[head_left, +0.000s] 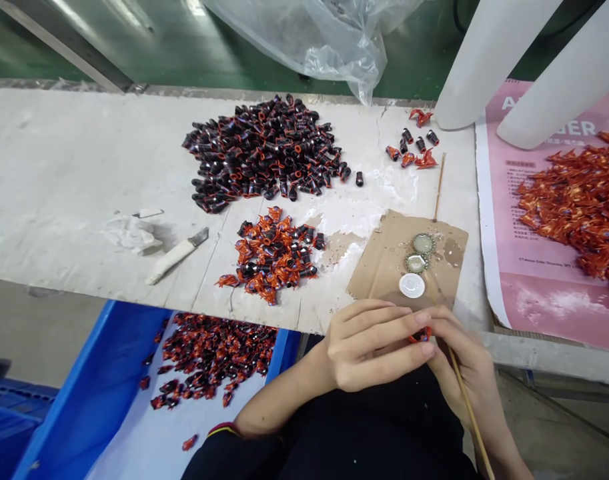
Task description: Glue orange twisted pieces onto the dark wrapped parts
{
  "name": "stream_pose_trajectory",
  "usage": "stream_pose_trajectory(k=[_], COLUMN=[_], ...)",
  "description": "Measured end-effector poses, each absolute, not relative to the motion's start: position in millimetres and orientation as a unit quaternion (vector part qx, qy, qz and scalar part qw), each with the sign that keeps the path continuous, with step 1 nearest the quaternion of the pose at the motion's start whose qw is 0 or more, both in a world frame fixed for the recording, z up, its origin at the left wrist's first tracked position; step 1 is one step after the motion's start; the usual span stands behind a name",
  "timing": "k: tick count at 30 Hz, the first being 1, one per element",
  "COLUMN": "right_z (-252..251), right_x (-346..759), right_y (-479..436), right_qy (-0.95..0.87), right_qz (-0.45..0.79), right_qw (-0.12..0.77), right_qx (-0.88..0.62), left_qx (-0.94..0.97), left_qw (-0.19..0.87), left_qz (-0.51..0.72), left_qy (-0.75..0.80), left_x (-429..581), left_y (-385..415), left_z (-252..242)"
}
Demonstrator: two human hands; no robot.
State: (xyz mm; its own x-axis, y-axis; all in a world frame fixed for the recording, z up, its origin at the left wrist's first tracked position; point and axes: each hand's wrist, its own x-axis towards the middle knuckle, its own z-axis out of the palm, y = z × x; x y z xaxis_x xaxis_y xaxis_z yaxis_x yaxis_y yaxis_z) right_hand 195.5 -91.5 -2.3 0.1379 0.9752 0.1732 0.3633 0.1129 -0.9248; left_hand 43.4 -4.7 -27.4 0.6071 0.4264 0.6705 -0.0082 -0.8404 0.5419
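My left hand (374,347) and my right hand (461,367) meet above my lap, their fingertips around a small orange-and-black rolled piece (420,335), mostly hidden by the fingers. A thin wooden stick (469,407) runs through my right hand, its upper end lost among the fingers near the piece. Just beyond my hands lies a cardboard scrap (409,260) bearing two metal bottle caps (423,243) and a white round lid (411,285). A second wooden stick (438,187) rests on the board beyond the cardboard.
A white-stained board (84,167) holds a heap of black rolled pieces (264,153), a mixed orange-black pile (274,253), and a white-handled knife (177,257). An orange heap (574,207) lies on a pink poster at right. A blue bin (209,373) of pieces sits below left.
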Motion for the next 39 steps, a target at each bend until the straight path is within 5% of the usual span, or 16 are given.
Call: stream_pose_trajectory(k=[3,10,23,39], right_z=[-6,-14,-8,3], right_x=[197,198,199,208], right_y=[-93,-98,-93,-89], right_qy=[-0.577,-0.618,-0.633,-0.583], right_qz=[0.304,0.280,0.240,0.407], right_qw=[0.487,0.476,0.462,0.453], right_qx=[-0.581,-0.560,-0.573,-0.538], left_qx=[0.803,0.715,0.752,0.791], left_qw=[0.302,0.531,0.545,0.544], left_qz=[0.505,0.423,0.330,0.261], left_qy=[0.093,0.168,0.171,0.105], left_x=[50,49,39,33], left_y=[-4,-3,-1,21], left_z=[-21,-6,5,17])
